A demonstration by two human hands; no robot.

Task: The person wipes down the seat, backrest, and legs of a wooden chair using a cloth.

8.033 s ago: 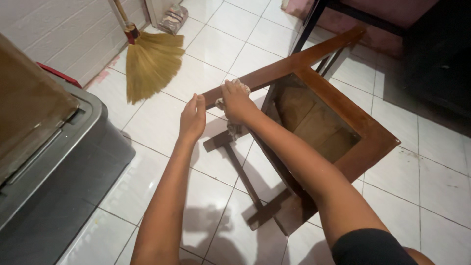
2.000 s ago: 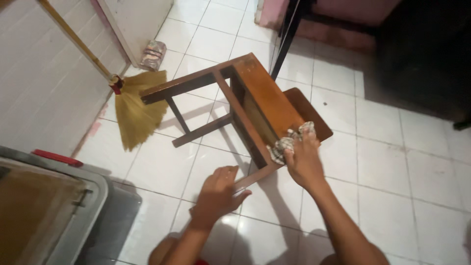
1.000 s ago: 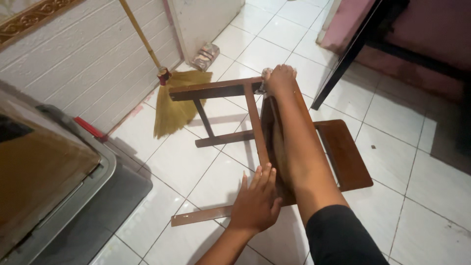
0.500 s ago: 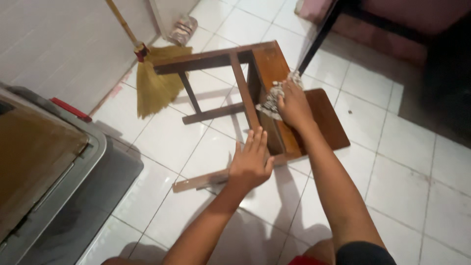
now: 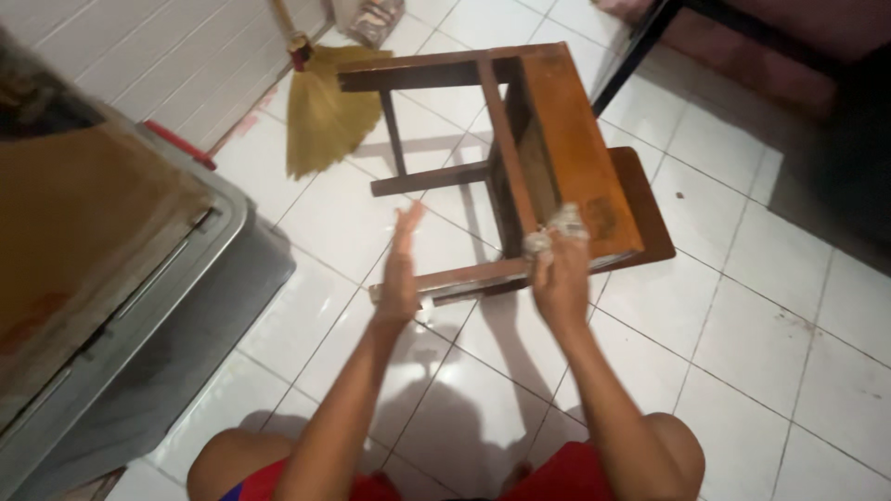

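On the white tiled floor [image 5: 742, 306], a brown wooden chair [image 5: 566, 130] lies tipped on its side, its seat panel facing up and toward three o'clock, its backrest flat on the tiles beyond it and its legs and rungs reaching toward nine and twelve o'clock. At the near corner of the seat, around the middle of the view, the right hand [image 5: 560, 278] presses a crumpled, pale patterned rag [image 5: 555, 227] against the wood; its fingers are curled closed around the cloth, knuckles up. Just at nine o'clock from it, the left hand [image 5: 399, 274] stands on edge with its fingers straight, pressed together and pointing toward twelve o'clock, holding nothing; its heel sits at the lower chair leg [image 5: 445, 278], though whether it touches the wood cannot be told. Toward eleven o'clock a straw broom [image 5: 325, 111] leans against the white panelled wall [image 5: 167, 56], its bristles fanned on the tiles just beside the far chair leg. Along the nine o'clock edge stands a large grey bin [image 5: 167, 297] with a brownish board across its top and a red handle at its far rim. At six o'clock the person's knees in red shorts [image 5: 557, 473] show.
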